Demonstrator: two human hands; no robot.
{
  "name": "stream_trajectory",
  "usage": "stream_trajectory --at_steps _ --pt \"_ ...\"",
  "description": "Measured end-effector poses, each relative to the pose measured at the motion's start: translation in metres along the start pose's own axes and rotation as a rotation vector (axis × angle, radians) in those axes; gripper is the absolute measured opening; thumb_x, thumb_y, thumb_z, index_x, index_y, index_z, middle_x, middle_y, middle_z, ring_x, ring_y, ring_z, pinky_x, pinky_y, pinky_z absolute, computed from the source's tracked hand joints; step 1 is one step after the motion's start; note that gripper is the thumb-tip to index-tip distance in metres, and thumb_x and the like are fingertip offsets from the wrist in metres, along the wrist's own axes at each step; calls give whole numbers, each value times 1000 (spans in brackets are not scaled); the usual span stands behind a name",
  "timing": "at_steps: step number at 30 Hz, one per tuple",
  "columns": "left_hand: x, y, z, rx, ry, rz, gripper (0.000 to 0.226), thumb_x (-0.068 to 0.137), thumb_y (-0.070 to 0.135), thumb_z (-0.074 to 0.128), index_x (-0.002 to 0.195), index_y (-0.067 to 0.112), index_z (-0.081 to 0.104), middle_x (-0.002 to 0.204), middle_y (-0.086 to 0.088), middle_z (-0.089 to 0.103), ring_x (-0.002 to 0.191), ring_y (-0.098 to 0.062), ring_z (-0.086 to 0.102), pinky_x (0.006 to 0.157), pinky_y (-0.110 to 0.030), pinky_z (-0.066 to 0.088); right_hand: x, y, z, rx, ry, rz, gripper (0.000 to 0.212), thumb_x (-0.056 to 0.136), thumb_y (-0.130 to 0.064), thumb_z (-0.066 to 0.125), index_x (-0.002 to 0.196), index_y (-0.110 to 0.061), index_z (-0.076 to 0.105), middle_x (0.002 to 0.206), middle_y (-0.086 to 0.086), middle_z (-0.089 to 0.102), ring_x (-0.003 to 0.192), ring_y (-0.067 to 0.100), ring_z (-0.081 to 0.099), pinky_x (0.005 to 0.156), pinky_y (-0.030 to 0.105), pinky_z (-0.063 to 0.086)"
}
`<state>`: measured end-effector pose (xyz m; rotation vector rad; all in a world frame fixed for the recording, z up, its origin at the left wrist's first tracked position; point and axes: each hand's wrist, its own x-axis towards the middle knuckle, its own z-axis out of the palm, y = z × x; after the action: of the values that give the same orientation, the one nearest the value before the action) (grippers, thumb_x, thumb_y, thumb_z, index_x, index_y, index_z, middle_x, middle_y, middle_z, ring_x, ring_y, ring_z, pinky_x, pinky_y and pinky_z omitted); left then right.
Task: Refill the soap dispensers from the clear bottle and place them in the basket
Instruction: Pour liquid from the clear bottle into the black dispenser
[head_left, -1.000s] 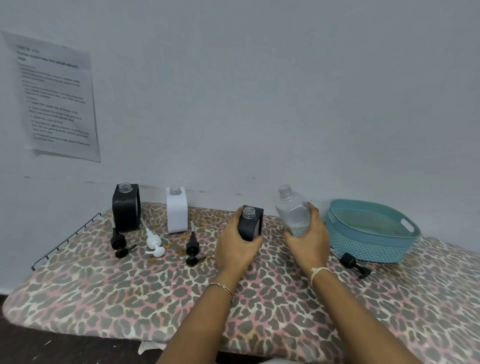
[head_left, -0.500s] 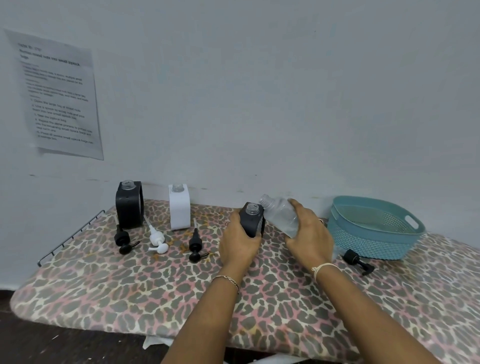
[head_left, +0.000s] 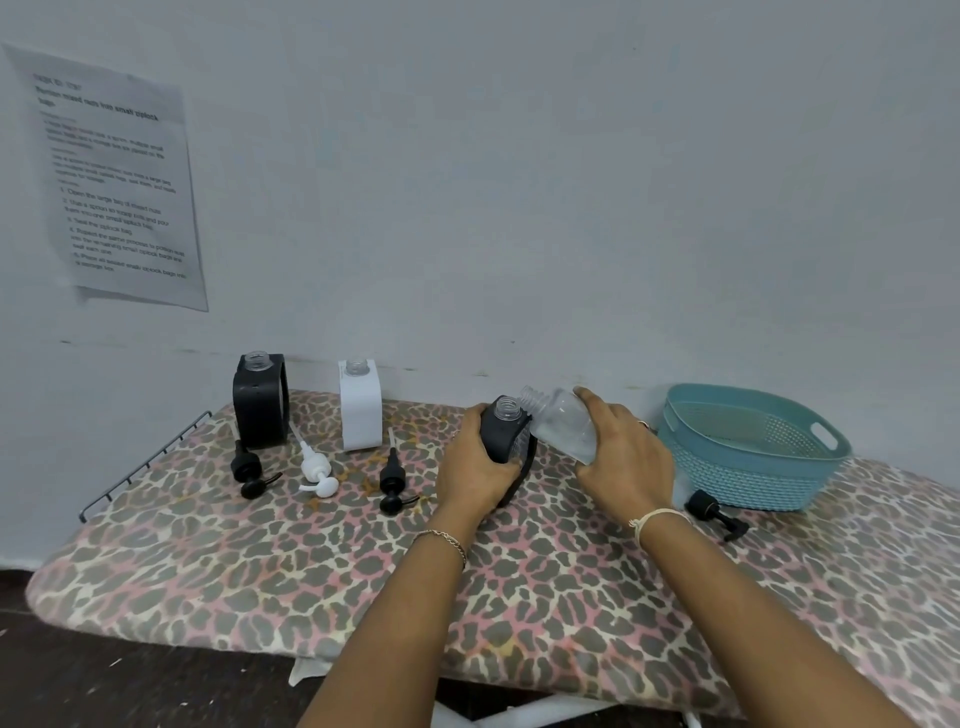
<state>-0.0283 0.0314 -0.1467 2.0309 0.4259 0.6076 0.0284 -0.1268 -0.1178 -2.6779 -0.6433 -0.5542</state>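
Two hands: left hand (head_left: 475, 467) had its fingers (head_left: 467, 422) clamped round the near dispenser (head_left: 506, 434); right hand (head_left: 623, 462) was clamped round the clear bottle (head_left: 563, 426), which was tilted with its neck at the dispenser mouth.
Location: both sat at 12 o'clock on the table (head_left: 519, 597); basket (head_left: 753, 467) at 3 o'clock of them, apart.
Flow: couldn't tell.
Spill risk: both mouths were narrow and the neck looked beside the opening, not squarely over it. A fast tip would likely run soap down the wall.
Overfill risk: the black wall hid the level.
Slip risk: the dispenser seemed leaned, so a slack left grip could let it skid.
Queue: far black dispenser (head_left: 260, 400) and white dispenser (head_left: 359, 410) at 10 o'clock, uncapped.
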Motion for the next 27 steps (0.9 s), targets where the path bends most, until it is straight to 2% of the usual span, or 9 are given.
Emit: stream_trajectory --at_steps 8,22,27 --pt "2 1 -2 4 -40 -7 68 74 21 76 130 31 39 106 9 53 98 -19 59 86 -38 54 1 -1 -5 -12 -14 -6 81 75 -15 63 146 -35 29 116 -1 58 100 23 59 73 35 49" --pt "3 0 -5 4 -65 -6 72 72 13 76 132 30 39 116 3 57 101 -21 59 88 -37 54 5 -3 -20 -79 -17 -57 81 75 -12 60 147 -33 30 116 2 59 98 25 58 71 33 46" --pt "4 1 -6 -3 -70 -2 73 72 12 76 132 30 40 109 7 55 97 -19 57 85 -32 53 7 -4 -22 -113 -3 -81 83 74 -7 59 148 -32 29 115 2 60 93 25 58 68 32 43"
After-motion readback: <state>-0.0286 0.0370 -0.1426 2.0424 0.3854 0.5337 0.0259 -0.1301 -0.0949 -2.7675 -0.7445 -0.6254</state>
